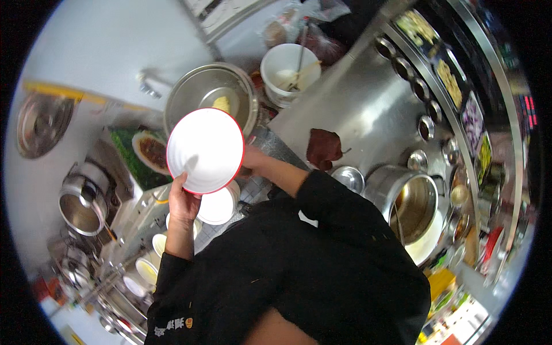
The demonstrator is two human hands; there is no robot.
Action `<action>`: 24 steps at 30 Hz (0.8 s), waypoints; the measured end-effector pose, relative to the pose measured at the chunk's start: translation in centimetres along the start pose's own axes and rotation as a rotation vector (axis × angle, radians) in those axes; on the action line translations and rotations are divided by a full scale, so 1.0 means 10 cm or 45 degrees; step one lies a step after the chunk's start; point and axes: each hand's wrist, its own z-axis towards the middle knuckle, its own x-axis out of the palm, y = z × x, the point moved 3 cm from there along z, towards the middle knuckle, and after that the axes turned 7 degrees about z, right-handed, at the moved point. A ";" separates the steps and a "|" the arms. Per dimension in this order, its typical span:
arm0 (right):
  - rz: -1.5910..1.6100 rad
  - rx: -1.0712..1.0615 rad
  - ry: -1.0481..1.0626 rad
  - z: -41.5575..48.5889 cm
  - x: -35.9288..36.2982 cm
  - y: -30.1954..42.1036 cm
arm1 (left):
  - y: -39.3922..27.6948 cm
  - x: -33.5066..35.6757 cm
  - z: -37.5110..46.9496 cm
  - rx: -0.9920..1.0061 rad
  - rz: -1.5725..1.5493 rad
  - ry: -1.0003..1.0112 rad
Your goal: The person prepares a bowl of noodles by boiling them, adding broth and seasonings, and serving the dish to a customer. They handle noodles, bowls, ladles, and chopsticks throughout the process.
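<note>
My left hand (184, 200) grips the lower left rim of a white bowl with a red edge (206, 151), thumb over the rim. The bowl's inside looks bare and is blown out by light. Behind its right edge sits my right hand (255, 160); its fingers are hidden, so I cannot tell whether it holds anything. Beyond the bowl stands a large metal basin (185, 92) with a pale yellow lump (221, 104) in it. Below the bowl, a white round container (217, 206) shows partly.
A white bucket (289, 58) with utensils stands beyond the basin. On the steel counter (358, 95) lie a dark red-brown piece (324, 148) and a tall stockpot (405, 202). At left are a dish of brown food (151, 151), a metal pot (83, 211) and several white tubs (147, 270).
</note>
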 end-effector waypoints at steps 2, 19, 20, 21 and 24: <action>0.003 -0.022 0.025 0.29 0.04 -0.01 | 0.04 0.30 0.25 -0.046 0.116 0.068; -0.064 -0.395 0.232 0.36 -0.16 -0.77 | 1.61 1.79 1.52 -0.546 0.419 0.316; -0.078 -0.379 0.229 0.36 -0.14 -0.81 | 1.70 1.80 1.55 -0.578 0.443 0.299; -0.134 -0.381 0.188 0.39 -0.16 -0.78 | 1.77 1.82 1.58 -0.596 0.442 0.311; -0.477 -0.841 -0.128 0.48 -0.12 -0.55 | 1.89 1.83 1.74 -0.623 0.481 0.362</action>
